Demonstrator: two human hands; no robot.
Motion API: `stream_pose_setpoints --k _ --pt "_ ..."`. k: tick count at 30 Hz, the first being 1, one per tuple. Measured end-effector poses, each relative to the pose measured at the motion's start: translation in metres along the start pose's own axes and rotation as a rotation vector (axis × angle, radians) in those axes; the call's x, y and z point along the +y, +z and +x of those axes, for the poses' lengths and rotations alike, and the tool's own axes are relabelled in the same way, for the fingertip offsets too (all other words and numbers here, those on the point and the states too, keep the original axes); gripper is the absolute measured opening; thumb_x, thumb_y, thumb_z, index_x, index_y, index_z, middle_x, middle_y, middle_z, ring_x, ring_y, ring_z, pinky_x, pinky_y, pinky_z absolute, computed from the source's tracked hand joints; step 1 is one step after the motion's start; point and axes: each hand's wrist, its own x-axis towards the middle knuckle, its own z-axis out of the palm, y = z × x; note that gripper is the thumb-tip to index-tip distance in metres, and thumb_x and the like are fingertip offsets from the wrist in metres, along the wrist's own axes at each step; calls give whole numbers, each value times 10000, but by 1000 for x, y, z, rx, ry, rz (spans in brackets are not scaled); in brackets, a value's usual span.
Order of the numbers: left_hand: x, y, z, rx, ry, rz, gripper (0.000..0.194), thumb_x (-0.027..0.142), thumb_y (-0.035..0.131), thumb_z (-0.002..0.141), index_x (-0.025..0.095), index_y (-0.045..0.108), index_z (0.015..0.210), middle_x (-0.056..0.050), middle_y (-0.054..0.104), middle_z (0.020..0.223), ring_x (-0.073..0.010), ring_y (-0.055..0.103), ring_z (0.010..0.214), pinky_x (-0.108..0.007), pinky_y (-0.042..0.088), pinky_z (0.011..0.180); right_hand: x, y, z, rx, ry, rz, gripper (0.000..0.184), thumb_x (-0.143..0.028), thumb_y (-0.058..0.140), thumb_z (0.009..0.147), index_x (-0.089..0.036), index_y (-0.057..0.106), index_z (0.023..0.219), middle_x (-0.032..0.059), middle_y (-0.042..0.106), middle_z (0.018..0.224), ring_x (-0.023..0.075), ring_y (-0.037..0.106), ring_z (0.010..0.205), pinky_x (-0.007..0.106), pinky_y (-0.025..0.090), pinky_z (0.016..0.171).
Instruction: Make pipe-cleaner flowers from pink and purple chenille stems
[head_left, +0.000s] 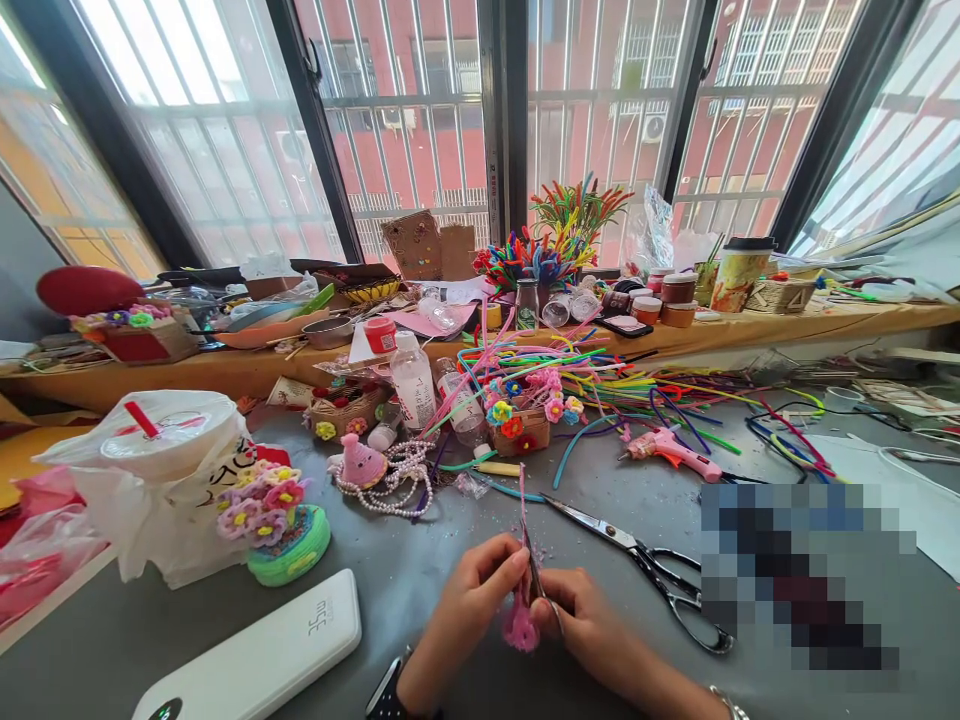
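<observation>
Left arm: it comes from the bottom edge and leans up to the right, with a dark watch (388, 688) at the wrist.
Left hand: the left hand (480, 588) is curled, its thumb and index finger pressed together on the pink fuzzy stem (523, 515), which rises almost upright above the fingertips.
Right arm: it enters from the lower right and lies low, pointing up to the left; a metal bracelet (727, 703) is at its wrist.
Right hand: the right hand (583, 608) is bent and closed around a small dark metal tool (535, 572); the exact kind of tool I cannot tell. The tool slants upward to the left and passes close beside the stem.
Pink flower piece: the pink flower piece (520, 630) hangs between the two hands, below the left fingertips and just beside the right fingers.
Grey table: on the grey table (409, 560), the large scissors (622, 540) lie beyond the right hand, blades toward upper left. The pink glue gun (671, 452) is farther back. A white power bank (259, 650) lies to the left of the left arm.
</observation>
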Motion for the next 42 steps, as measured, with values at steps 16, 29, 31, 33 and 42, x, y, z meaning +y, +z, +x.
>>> stream_pose_setpoints --k 16,29,31,33,42 --pt "0 0 0 21 -12 35 283 351 426 780 158 426 573 32 392 551 -96 368 543 -199 308 528 6 0 2 63 43 -138 541 -663 328 698 -164 350 491 -42 296 494 82 267 483 210 197 444" --pt "2 0 -1 -10 -10 49 279 325 429 778 154 439 558 26 409 543 -95 384 537 -194 319 524 6 0 0 60 69 -129 550 -664 323 700 -161 347 479 -42 285 489 77 247 474 209 192 444" --pt "2 0 -1 3 -14 37 281 332 436 773 155 432 555 27 406 540 -95 385 536 -193 322 525 8 0 0 87 73 -149 546 -659 345 693 -161 353 471 -42 295 477 78 255 470 208 198 442" --pt "1 -1 0 7 -16 31 284 340 437 773 154 434 559 25 412 542 -96 389 539 -194 325 529 10 1 1 99 76 -153 541 -652 357 694 -160 365 469 -42 302 471 78 260 466 206 206 439" --pt "-1 0 2 -15 -23 8 296 362 452 763 153 448 554 22 423 545 -99 394 549 -200 331 541 6 0 -1 50 49 -111 557 -657 308 711 -154 396 489 -43 304 483 79 267 474 205 217 440"
